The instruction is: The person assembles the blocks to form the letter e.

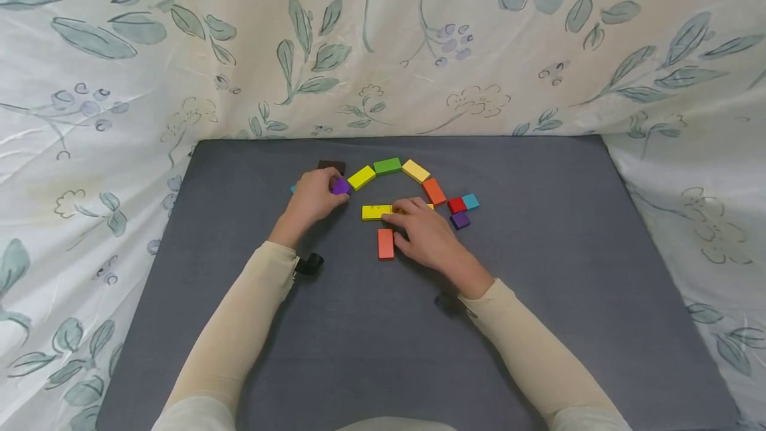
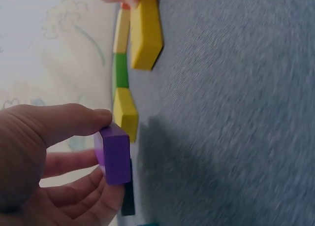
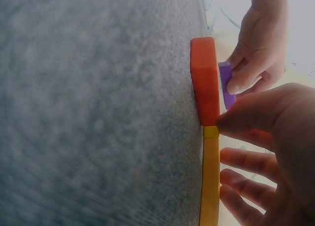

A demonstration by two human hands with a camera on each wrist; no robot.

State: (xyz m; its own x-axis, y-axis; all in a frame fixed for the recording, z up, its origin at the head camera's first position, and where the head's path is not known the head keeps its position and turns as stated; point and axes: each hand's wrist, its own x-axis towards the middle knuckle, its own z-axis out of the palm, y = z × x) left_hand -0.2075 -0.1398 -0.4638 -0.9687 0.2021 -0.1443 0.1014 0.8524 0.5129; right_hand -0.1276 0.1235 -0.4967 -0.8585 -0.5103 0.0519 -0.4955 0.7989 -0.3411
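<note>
My left hand (image 1: 314, 195) pinches a purple block (image 2: 116, 159) between thumb and fingers, beside the left end of an arc of blocks. From there the arc runs through a yellow block (image 1: 362, 177), a green block (image 1: 387, 165), a pale yellow block (image 1: 415, 170) and an orange block (image 1: 434, 191). Inside the arc, my right hand (image 1: 426, 231) lies with loosely bent fingers over a row of yellow blocks (image 1: 374, 213), partly hiding it. Near its thumb is a coral-red block (image 1: 385, 244), set lengthwise below the row.
A dark brown block (image 1: 332, 166) lies behind my left hand, which mostly hides a teal block (image 1: 293, 189). At the arc's right end sit a red block (image 1: 457, 205), a light blue block (image 1: 470, 201) and a dark purple block (image 1: 459, 220). Patterned cloth (image 1: 383, 85) borders the grey table (image 1: 371, 351).
</note>
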